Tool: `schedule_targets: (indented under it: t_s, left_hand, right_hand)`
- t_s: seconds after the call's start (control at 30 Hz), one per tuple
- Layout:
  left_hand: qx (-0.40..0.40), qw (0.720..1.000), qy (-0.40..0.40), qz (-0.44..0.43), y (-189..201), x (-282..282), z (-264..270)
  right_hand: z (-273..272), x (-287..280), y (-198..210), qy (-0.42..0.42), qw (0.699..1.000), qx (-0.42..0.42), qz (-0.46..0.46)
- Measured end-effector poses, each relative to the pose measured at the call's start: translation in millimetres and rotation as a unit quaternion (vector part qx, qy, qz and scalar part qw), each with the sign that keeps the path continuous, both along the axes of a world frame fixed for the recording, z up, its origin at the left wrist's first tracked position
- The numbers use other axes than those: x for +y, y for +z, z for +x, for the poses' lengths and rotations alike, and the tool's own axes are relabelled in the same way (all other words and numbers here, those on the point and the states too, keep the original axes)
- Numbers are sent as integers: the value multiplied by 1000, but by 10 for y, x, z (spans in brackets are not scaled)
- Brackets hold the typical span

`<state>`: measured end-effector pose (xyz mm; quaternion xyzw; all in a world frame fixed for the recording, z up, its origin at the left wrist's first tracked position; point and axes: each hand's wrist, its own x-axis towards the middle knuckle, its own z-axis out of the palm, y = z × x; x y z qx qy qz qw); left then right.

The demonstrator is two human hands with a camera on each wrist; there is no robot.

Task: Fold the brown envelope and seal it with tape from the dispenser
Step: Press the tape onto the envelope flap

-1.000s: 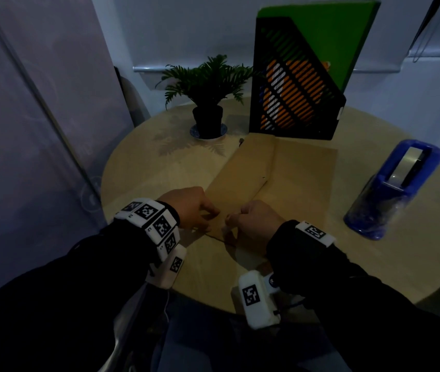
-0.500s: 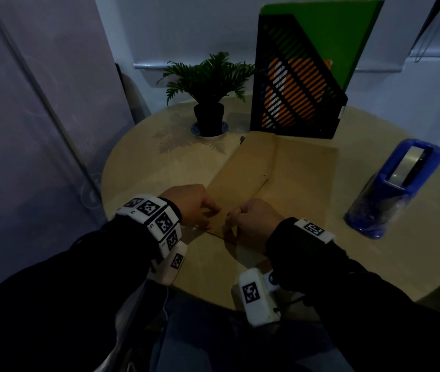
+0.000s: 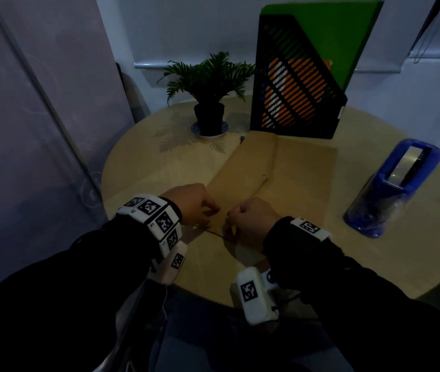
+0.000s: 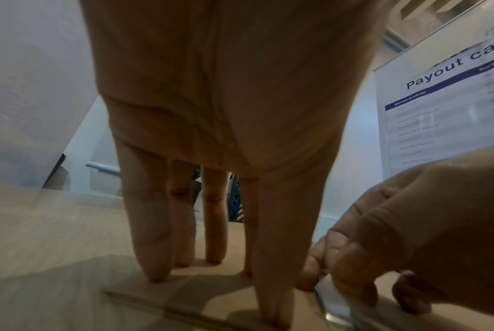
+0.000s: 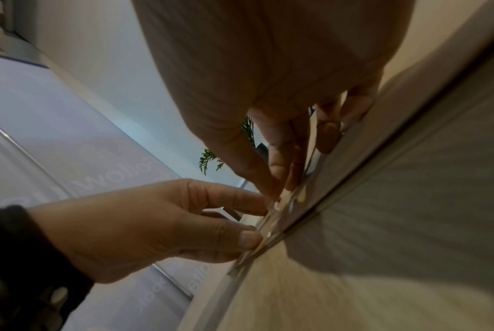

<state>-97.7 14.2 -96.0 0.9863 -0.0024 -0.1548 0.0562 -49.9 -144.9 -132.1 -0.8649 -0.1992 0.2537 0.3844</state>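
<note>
The brown envelope (image 3: pixel 280 178) lies flat on the round table (image 3: pixel 160 162) with its long flap folded over. Both hands work at its near edge. My left hand (image 3: pixel 212 210) stands over that edge with straight fingers (image 4: pixel 155 246), tips and thumb pressing down on the paper. My right hand (image 3: pixel 229 224) has curled fingers (image 4: pixel 353 257) that pinch a clear glossy tape strip (image 4: pixel 333 313), held low against the envelope edge (image 4: pixel 211 309). The right wrist view shows the tape strip (image 5: pixel 280 215) running between the two hands. The blue tape dispenser (image 3: pixel 396 183) stands at the right, untouched.
A black mesh file holder (image 3: pixel 294 84) with a green folder (image 3: pixel 347 36) stands just behind the envelope. A small potted plant (image 3: pixel 208 84) sits at the back left. A wall panel rises close on the left, and the table's near rim (image 3: pixel 213 296) lies under my wrists.
Both hands stay at the envelope's near edge; only slight shifts of the fingers show. The envelope and dispenser have not moved.
</note>
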Motion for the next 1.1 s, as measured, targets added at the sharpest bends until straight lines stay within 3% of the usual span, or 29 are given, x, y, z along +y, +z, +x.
schedule_targets:
  t_s: [0.7, 1.1]
  left_hand:
    - [-3, 996, 1, -86, -94, 43, 34]
    - [6, 999, 30, -37, -50, -44, 51]
  right_hand:
    - [-12, -4, 5, 17, 999, -37, -18]
    - [-37, 8, 97, 12, 999, -25, -38]
